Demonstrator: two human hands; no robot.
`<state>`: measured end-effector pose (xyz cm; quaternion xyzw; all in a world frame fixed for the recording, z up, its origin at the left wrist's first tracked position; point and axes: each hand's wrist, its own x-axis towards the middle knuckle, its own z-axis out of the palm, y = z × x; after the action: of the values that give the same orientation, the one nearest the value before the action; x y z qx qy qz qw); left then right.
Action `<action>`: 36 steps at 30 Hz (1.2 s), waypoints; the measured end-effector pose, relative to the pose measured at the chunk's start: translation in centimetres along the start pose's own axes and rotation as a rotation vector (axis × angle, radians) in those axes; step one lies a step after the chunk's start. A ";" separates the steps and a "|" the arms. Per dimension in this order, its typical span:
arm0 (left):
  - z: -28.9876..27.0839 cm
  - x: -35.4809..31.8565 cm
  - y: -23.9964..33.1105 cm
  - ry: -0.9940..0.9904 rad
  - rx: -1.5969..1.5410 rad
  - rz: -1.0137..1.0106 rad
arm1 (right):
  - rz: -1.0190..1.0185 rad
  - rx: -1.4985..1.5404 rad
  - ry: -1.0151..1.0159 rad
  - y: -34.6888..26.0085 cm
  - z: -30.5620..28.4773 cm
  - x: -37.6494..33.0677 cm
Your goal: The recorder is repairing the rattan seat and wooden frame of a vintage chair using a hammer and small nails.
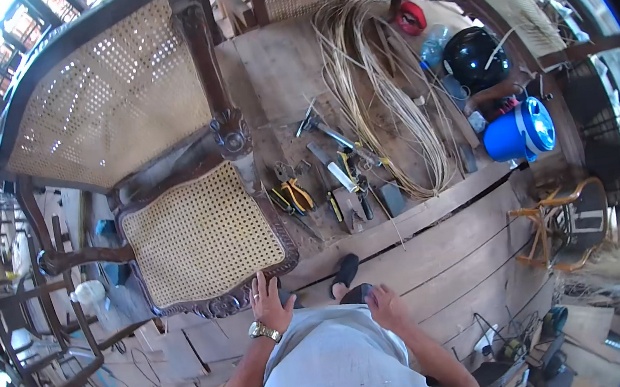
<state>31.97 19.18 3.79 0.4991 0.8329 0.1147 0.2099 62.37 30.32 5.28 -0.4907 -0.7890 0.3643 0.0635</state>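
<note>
My left hand (268, 305), with a wristwatch (264, 331) on its wrist, has its fingers spread at the carved front rail of a wooden armchair (223, 305). The fingertips reach the rail; I cannot tell whether they press on it. Woven cane fills the chair's seat (202, 235) and its back (118, 101). Over my lap, my right hand (385, 306) hangs loosely with its fingers partly bent and holds nothing I can see. Beyond my feet lie yellow-handled pliers (296, 194), a hammer (334, 135) and several other hand tools.
A long bundle of loose cane strands (372, 99) lies right of the tools. Farther right stand a blue bucket (510, 133) and a black helmet (475, 58). A small orange-brown chair (565, 226) is at the right; bare chair frames (39, 339) crowd the left.
</note>
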 end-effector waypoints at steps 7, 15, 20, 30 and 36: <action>2.4 -3.0 2.0 0.099 -0.215 -0.100 | -0.469 -0.175 0.313 -2.7 -5.5 16.7; 1.2 -4.3 2.8 0.230 -0.323 -0.212 | -0.341 -0.538 0.389 -0.1 -7.6 35.9; 0.4 -1.5 3.1 0.366 -0.196 -0.187 | -0.130 -0.654 0.195 0.9 -7.1 38.4; 2.2 2.3 4.8 0.168 -0.125 -0.284 | -0.174 -0.479 0.251 0.0 -7.0 37.3; 1.5 4.1 5.0 0.146 -0.136 -0.190 | -0.178 -0.499 0.249 1.3 -7.2 37.8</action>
<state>34.90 25.14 3.51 0.3928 0.8798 0.1865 0.1921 47.27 65.33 -0.06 -0.4609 -0.8803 0.0890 0.0688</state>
